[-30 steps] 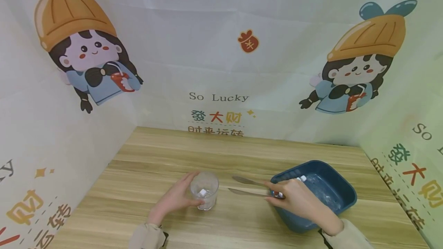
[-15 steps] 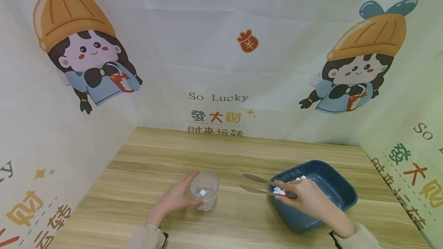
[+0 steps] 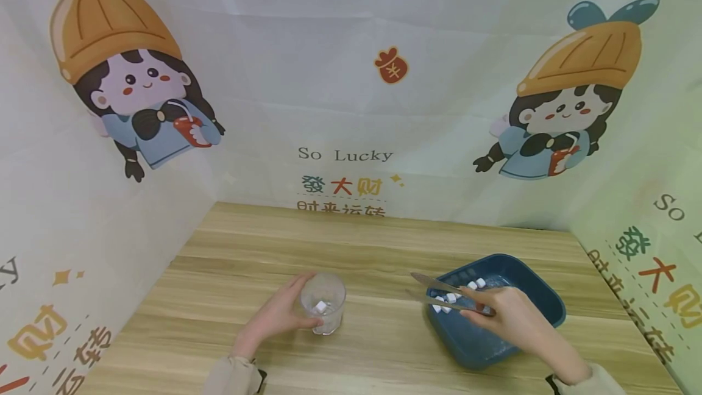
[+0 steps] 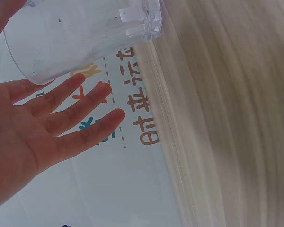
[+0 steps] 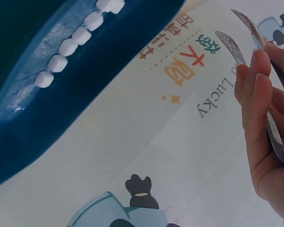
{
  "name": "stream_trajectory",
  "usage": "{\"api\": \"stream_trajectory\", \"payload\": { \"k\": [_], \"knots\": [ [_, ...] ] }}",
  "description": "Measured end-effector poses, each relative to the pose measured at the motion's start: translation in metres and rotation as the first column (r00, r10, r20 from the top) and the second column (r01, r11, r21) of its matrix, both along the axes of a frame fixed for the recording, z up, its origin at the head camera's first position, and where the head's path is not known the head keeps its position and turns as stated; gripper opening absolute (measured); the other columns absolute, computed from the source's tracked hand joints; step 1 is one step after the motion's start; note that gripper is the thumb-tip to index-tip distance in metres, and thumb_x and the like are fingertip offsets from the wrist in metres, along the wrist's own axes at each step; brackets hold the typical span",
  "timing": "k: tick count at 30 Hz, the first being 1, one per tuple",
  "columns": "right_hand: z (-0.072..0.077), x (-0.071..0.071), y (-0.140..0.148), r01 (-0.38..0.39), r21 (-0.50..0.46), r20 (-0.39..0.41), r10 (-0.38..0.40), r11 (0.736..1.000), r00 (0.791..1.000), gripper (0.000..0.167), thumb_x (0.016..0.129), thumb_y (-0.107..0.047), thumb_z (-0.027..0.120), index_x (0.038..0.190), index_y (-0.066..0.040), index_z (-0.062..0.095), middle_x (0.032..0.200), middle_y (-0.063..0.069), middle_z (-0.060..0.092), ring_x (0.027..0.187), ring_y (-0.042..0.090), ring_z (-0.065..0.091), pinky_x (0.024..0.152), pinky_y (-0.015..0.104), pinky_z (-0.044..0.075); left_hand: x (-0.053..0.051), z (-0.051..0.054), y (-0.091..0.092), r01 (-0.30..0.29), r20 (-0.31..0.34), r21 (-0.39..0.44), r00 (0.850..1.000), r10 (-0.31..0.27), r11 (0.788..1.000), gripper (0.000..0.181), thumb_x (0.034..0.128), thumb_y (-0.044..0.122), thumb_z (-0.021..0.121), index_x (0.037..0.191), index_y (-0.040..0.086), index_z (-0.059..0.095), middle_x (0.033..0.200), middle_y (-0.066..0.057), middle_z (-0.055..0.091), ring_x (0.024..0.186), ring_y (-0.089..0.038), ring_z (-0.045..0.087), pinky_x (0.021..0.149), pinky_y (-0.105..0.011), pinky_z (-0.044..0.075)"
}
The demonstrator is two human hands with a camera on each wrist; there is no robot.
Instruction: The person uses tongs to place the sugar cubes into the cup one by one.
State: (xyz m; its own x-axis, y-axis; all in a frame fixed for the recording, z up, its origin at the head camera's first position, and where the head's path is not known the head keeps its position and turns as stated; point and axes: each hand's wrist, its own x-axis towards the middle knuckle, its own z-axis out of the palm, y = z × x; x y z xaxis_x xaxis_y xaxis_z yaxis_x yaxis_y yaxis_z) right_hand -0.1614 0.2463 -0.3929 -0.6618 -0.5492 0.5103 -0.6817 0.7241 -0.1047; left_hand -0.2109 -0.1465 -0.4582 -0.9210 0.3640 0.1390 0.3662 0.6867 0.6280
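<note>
My left hand (image 3: 281, 308) gripping one clear tumbler (image 3: 332, 294), right hand (image 3: 509, 316) pinching silver metal tongs (image 3: 437, 280), seven white cubes (image 5: 81, 35) beneath

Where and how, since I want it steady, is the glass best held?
Probably round the outer wall of the glass, coming from the left: it stands upright with a rounded side that the left hand can span, thumb in front, leaving the open top free for the tongs.

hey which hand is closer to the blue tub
Right. The right hand is over the blue tub, holding metal tongs; the left hand is left of it, at the clear cup.
</note>
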Motion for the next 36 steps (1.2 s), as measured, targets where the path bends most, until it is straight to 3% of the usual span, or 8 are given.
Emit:
{"api": "stream_trajectory", "payload": {
  "k": [15,22,36],
  "knots": [
    [-0.010,0.006,0.023,0.100,0.012,0.026,-0.100,0.995,0.995,0.031,0.065,-0.017,0.076,0.094,-0.006,0.070,0.052,-0.019,0.052,0.041,-0.018,0.017,0.034,0.004,0.018,0.002,0.000,-0.002,0.000,0.021,0.005,1.000,0.000,1.000,0.091,0.0599,0.031,0.080,0.134,0.005,0.035,0.136,-0.019,0.040,0.123,-0.038,0.039,0.101,-0.056,0.034],
    [-0.010,0.004,0.029,0.110,0.077,0.083,-0.117,0.991,0.990,0.030,0.068,-0.018,0.074,0.093,-0.001,0.070,0.050,-0.017,0.053,0.039,-0.016,0.014,0.033,0.004,0.015,0.002,-0.001,-0.003,0.000,0.029,0.010,1.000,0.000,1.000,0.091,0.0604,0.031,0.080,0.134,0.004,0.035,0.136,-0.018,0.040,0.124,-0.038,0.039,0.102,-0.054,0.033],
    [-0.009,-0.002,0.030,0.152,0.176,0.265,-0.195,0.973,0.944,0.029,0.073,-0.022,0.071,0.092,0.000,0.070,0.044,-0.014,0.041,0.040,-0.006,0.021,0.036,0.008,0.016,0.000,0.000,-0.001,0.008,0.020,0.005,1.000,-0.008,1.000,0.090,0.0602,0.031,0.079,0.134,0.004,0.036,0.136,-0.017,0.041,0.123,-0.036,0.040,0.102,-0.054,0.034]
  ]
}}
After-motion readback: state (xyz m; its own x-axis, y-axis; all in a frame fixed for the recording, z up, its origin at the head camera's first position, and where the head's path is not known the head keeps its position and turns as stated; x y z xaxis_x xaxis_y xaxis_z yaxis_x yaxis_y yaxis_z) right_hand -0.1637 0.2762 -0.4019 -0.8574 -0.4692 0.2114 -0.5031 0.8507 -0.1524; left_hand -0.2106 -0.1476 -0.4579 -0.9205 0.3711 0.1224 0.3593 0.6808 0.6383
